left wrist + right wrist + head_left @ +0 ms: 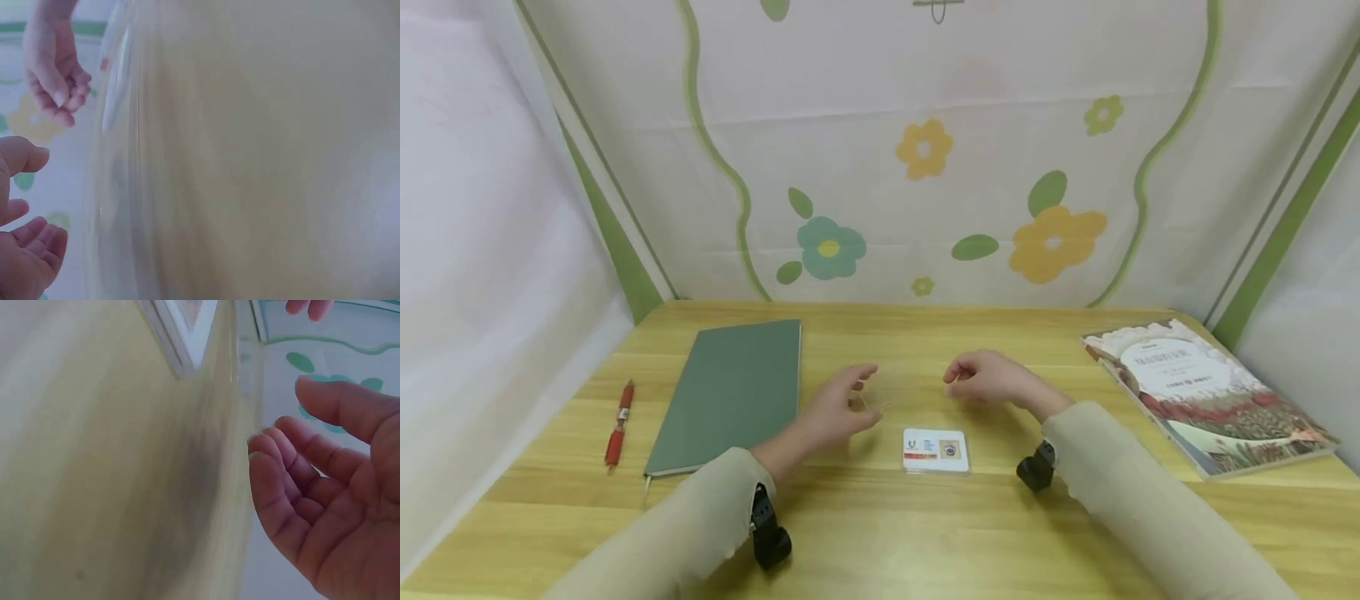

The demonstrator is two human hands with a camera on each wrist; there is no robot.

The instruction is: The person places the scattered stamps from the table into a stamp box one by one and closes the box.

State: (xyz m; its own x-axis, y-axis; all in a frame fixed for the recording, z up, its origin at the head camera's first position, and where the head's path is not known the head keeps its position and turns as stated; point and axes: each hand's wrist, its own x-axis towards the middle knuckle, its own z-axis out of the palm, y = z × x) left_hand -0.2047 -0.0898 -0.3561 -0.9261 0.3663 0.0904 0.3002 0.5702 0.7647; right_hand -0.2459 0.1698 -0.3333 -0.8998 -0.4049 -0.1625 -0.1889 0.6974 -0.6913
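In the head view my left hand point(838, 407) hovers over the middle of the table, thumb and fingers apart. Faint outlines of a clear, see-through thing point(886, 405) show beside its fingertips; its kind and whether it is touched are hard to make out. Across from it, my right hand point(988, 379) has loosely bent fingers, and nothing is visible in its grasp. The right wrist view shows that hand point(331, 487) with its thumb away from the fingers. Between the hands and nearer me lies a white card in a clear holder point(936, 451), flat on the wood.
A dark green notebook point(733, 392) lies left of my left hand, with a red pen point(619, 425) beyond it. On the right rests a book with a floral cover point(1202, 392). Flower-printed cloth point(865, 150) hangs behind the wooden table point(880, 533).
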